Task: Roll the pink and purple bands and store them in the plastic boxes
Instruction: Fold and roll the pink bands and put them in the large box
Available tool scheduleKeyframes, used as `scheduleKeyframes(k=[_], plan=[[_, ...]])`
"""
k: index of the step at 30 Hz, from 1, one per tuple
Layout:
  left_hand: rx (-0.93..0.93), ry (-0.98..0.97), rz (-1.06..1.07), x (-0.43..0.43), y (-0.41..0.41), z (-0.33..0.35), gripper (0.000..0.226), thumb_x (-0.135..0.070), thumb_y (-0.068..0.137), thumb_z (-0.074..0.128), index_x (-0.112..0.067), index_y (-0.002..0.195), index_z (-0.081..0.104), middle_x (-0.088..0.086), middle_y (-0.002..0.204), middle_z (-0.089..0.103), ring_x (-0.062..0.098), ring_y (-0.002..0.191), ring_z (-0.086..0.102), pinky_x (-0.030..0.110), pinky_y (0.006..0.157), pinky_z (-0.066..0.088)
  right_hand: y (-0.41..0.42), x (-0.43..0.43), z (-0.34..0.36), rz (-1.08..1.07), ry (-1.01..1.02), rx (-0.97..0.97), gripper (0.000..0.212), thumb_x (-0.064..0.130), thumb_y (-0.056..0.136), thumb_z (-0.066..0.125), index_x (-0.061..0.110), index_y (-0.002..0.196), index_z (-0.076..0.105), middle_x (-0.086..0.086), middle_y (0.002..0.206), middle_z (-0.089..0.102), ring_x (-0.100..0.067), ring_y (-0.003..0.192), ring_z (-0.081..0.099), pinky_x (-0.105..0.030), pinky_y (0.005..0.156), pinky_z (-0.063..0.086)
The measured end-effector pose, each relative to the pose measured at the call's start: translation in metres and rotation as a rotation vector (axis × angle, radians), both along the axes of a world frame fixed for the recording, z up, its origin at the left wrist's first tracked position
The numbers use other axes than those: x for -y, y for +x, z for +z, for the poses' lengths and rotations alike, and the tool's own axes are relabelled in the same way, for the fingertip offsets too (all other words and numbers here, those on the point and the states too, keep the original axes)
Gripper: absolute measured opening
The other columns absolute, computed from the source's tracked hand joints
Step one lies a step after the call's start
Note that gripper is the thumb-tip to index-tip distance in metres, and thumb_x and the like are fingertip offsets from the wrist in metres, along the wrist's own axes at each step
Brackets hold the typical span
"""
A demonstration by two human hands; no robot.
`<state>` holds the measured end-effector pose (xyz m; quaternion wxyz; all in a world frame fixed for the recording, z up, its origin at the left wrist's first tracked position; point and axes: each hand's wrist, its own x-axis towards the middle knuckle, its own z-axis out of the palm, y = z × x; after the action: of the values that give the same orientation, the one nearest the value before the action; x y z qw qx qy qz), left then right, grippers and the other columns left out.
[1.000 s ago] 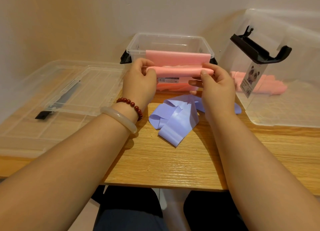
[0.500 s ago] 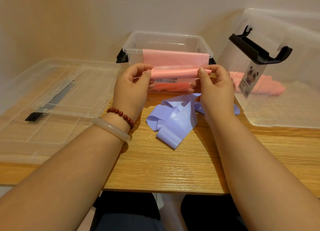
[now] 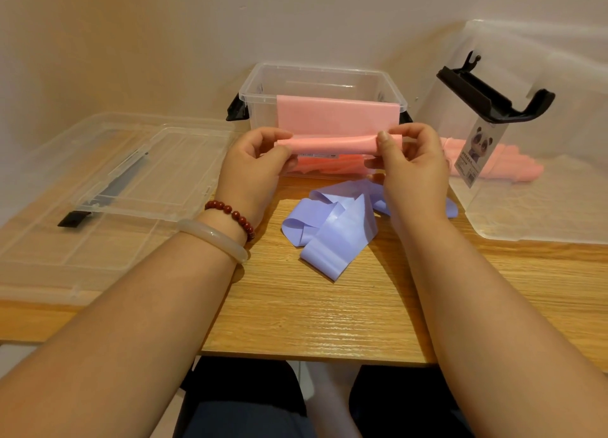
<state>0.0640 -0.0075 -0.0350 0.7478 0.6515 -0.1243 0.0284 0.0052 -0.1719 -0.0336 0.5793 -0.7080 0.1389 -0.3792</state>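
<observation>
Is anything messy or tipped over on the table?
Yes. The purple band lies in a loose, crumpled heap on the table, not rolled. The big clear box on the right seems tipped on its side, with pink rolls inside.

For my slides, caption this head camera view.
Left hand and right hand roll a pink band trailing from the clear box; purple band lies loose.

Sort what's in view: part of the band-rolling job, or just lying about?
Job: pink band, pinched by left hand and right hand; purple band; small clear box; large clear box holding rolled pink bands.
Lying about: clear lids on the table, left side.
</observation>
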Motion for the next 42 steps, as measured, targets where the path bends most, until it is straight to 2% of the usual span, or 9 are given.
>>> scheduleKeyframes(k=[4,12,17,22,24,29,33,37,42], plan=[[0.035,0.029,0.054,-0.0005,0.0030,-0.0008,0.015,-0.005,0.094,0.057,-0.018,0.091,0.064,-0.001,0.088,0.065,0.002,0.070,0.067,0.018,0.070,0.054,-0.0012,-0.0019,0.0020,0.012,-0.097,0.001,0.015,0.025,0.098,0.057,0.036,0.088,0.053,-0.011,0.089,0.065,-0.028,0.078,0.069,-0.035,0.061,0.057],[0.103,0.099,0.090,-0.0013,0.0049,-0.0033,0.013,-0.010,0.095,0.057,-0.022,0.099,0.063,0.000,0.084,0.063,0.005,0.068,0.067,0.019,0.067,0.054,-0.0011,-0.0014,0.0015,0.033,-0.049,-0.045,0.016,0.016,0.090,0.059,0.033,0.092,0.058,-0.001,0.097,0.066,-0.027,0.090,0.065,-0.049,0.076,0.057],[0.101,0.084,0.066,-0.0031,0.0061,-0.0032,0.012,-0.009,0.092,0.059,-0.019,0.094,0.065,-0.001,0.083,0.065,0.009,0.075,0.067,0.032,0.080,0.058,0.0006,-0.0011,-0.0013,0.018,-0.056,-0.052,0.012,0.024,0.094,0.060,0.035,0.090,0.058,0.002,0.093,0.065,-0.025,0.090,0.065,-0.052,0.075,0.057],[0.115,0.126,0.076,-0.0038,0.0039,-0.0033,0.018,-0.009,0.085,0.061,-0.025,0.086,0.068,-0.003,0.083,0.068,0.015,0.086,0.068,0.038,0.087,0.057,0.0012,-0.0015,-0.0027,0.019,-0.042,-0.061,0.007,0.028,0.096,0.058,0.033,0.090,0.057,-0.002,0.097,0.067,-0.022,0.091,0.067,-0.048,0.075,0.059],[0.120,0.123,0.093,-0.0031,0.0036,-0.0034,0.017,-0.007,0.089,0.061,-0.023,0.088,0.068,-0.004,0.082,0.068,0.012,0.082,0.068,0.034,0.084,0.058,0.0009,-0.0017,-0.0021,0.016,-0.010,-0.049,0.007,0.025,0.097,0.058,0.027,0.091,0.057,-0.003,0.098,0.067,-0.018,0.090,0.068,-0.038,0.073,0.061],[0.149,0.108,0.091,-0.0006,0.0004,-0.0027,0.015,-0.006,0.093,0.058,-0.019,0.098,0.062,0.000,0.088,0.064,0.002,0.070,0.066,0.018,0.068,0.055,0.0008,-0.0005,-0.0005,0.008,-0.014,-0.009,0.012,0.016,0.095,0.060,0.027,0.098,0.054,-0.008,0.099,0.066,-0.019,0.077,0.071,-0.030,0.068,0.059],[0.164,0.097,0.110,-0.0016,-0.0003,-0.0015,0.013,-0.007,0.094,0.058,-0.020,0.098,0.058,0.003,0.087,0.065,0.003,0.070,0.068,0.017,0.067,0.054,-0.0015,-0.0043,0.0017,0.031,-0.043,-0.016,0.017,0.023,0.096,0.056,0.039,0.091,0.055,-0.012,0.096,0.067,-0.030,0.085,0.069,-0.045,0.074,0.060],[0.156,0.098,0.108,-0.0021,0.0003,-0.0020,0.011,-0.009,0.094,0.060,-0.018,0.101,0.062,0.002,0.088,0.067,0.005,0.072,0.069,0.021,0.072,0.056,-0.0032,-0.0058,0.0015,0.054,-0.054,-0.039,0.017,0.021,0.086,0.061,0.036,0.093,0.057,-0.004,0.099,0.067,-0.025,0.092,0.066,-0.049,0.081,0.056],[0.130,0.088,0.113,-0.0040,0.0016,-0.0028,0.017,-0.015,0.089,0.068,-0.028,0.099,0.070,0.000,0.088,0.073,0.016,0.087,0.072,0.035,0.088,0.057,-0.0006,-0.0010,-0.0003,0.010,-0.070,-0.026,0.006,0.023,0.094,0.063,0.025,0.100,0.061,0.006,0.094,0.065,-0.010,0.086,0.063,-0.042,0.083,0.056]])
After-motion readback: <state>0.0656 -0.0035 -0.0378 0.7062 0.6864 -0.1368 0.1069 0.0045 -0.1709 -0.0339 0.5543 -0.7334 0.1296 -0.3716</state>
